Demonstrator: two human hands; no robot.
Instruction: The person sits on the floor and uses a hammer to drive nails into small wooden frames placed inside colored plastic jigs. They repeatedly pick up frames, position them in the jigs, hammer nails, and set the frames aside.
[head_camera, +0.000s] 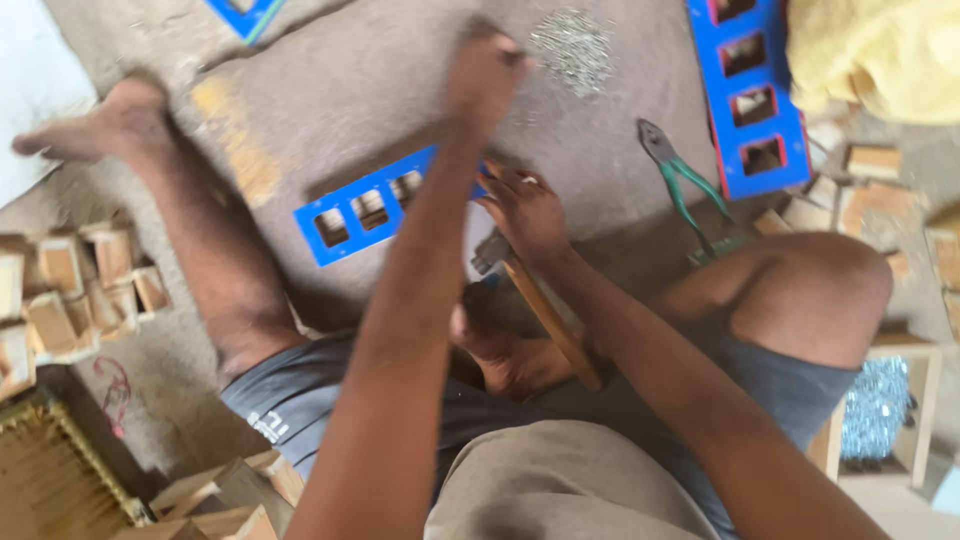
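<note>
**Blue panel on the floor, hammer in one hand**

Blue panel (370, 205), a long flat strip with a row of rectangular windows showing pale wood behind, lay on the grey-brown mat (330, 90) between the seated person's legs. The left arm crossed over its right end, so that part was hidden. The left hand (483, 75) reached beyond the strip toward a loose heap of small nails (572, 45); blur made it impossible to tell whether its fingers were spread or pinching anything. The right hand (527, 212) sat just beside the panel's right end, fingers wrapped round a hammer (540, 305) near its dark metal head, the smooth wooden handle slanting back toward the lap.

Green-handled pliers (680, 180) lay near on the mat. A second blue panel (755, 90) with red-edged windows lay well apart at upper right, next to a yellow cloth (880, 55). Small wooden blocks (75, 285) were heaped at left, with more scattered at right.
</note>
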